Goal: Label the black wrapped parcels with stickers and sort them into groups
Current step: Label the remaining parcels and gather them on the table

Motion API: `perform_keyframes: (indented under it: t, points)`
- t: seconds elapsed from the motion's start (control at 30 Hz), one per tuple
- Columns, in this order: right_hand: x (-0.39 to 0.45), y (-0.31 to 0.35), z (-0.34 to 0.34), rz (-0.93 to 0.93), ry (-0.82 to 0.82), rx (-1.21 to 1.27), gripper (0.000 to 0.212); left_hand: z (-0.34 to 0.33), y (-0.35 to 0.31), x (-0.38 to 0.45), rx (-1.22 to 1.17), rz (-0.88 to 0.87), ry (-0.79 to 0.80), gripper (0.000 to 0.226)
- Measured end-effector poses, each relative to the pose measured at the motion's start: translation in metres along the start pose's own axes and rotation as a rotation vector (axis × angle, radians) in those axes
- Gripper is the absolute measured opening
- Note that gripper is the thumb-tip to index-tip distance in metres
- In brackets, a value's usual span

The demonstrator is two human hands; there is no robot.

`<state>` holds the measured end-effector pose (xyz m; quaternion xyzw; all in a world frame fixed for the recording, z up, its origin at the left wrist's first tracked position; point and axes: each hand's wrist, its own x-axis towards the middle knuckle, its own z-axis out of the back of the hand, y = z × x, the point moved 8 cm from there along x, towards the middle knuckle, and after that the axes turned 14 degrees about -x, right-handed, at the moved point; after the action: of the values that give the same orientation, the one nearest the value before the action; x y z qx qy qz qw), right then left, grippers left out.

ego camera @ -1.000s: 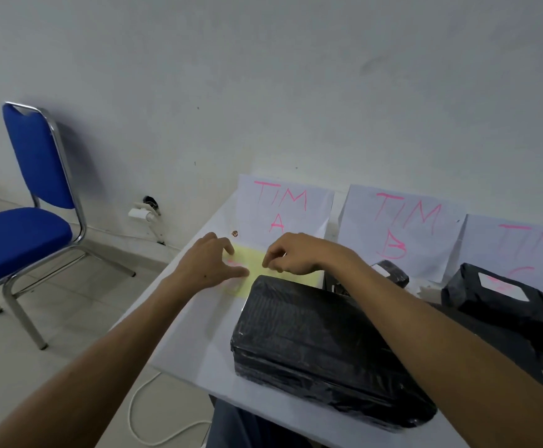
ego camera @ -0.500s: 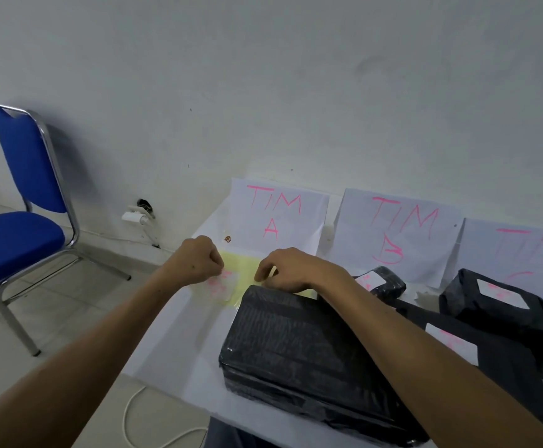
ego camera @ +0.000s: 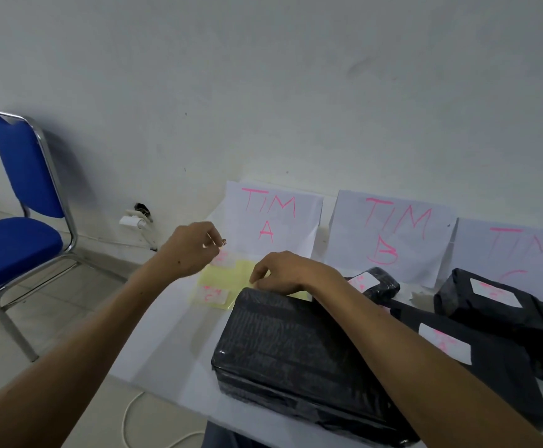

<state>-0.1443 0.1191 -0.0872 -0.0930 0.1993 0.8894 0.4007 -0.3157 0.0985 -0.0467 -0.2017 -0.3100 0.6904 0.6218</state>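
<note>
Left hand (ego camera: 187,250) is now lifted off the yellow sticker sheet (ego camera: 224,279), up toward 11 o'clock from where it pressed a second ago. Fingers curled, thumb and forefinger pinching a small pale sticker (ego camera: 220,258) that trails down from the fingertips; looks peeled free, though its lower edge is blurred against the sheet. One sticker with pink writing (ego camera: 213,294) is left at the sheet's 7 o'clock corner.

Right hand (ego camera: 283,274) hasn't moved: fingers curled down, fingertips pinning the sheet's right edge at the far rim of the big black parcel (ego camera: 299,354).

That parcel sits mid-bench (ego camera: 166,344), top bare, no sticker yet. My read: peel done, next is stick-down on it.

At 3 o'clock, three smaller parcels already carry stickers: small one (ego camera: 376,282), flat one (ego camera: 477,354), bulky one (ego camera: 490,299). Signs TIM A (ego camera: 271,218) and TIM B (ego camera: 389,231) stand at 12 to 1 o'clock against the wall.
</note>
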Motion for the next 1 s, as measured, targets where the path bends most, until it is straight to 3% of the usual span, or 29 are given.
perform_keyframes:
  t: [0.07, 0.17, 0.3, 0.4, 0.47, 0.73, 1.0]
  points:
    - [0.0, 0.0, 0.0, -0.001, 0.008, 0.005, 0.032, 0.009, -0.008, -0.002, -0.211, 0.01, -0.028, 0.008]
    - [-0.001, -0.003, 0.008, -0.01, -0.038, 0.105, 0.034, 0.01, -0.03, -0.013, -0.518, 0.044, 0.061, 0.009]
    - [-0.016, -0.023, 0.031, -0.057, -0.175, 0.364, 0.026, 0.005, -0.066, -0.031, -0.632, 0.022, 0.203, 0.015]
    - [-0.048, -0.033, 0.048, -0.07, -0.158, 0.683, 0.025, -0.004, -0.088, -0.042, -0.657, 0.006, 0.274, 0.015]
    - [-0.076, -0.035, 0.057, -0.072, -0.133, 0.753, 0.028, -0.014, -0.102, -0.048, -0.656, 0.003, 0.321, 0.015]
    - [-0.154, -0.039, 0.043, -0.09, -0.067, 0.719, 0.025, -0.055, -0.13, -0.069, -0.663, 0.045, 0.501, 0.02]
    - [-0.172, -0.036, 0.021, -0.052, -0.086, 0.583, 0.01, -0.06, -0.136, -0.096, -0.547, -0.001, 0.601, 0.023]
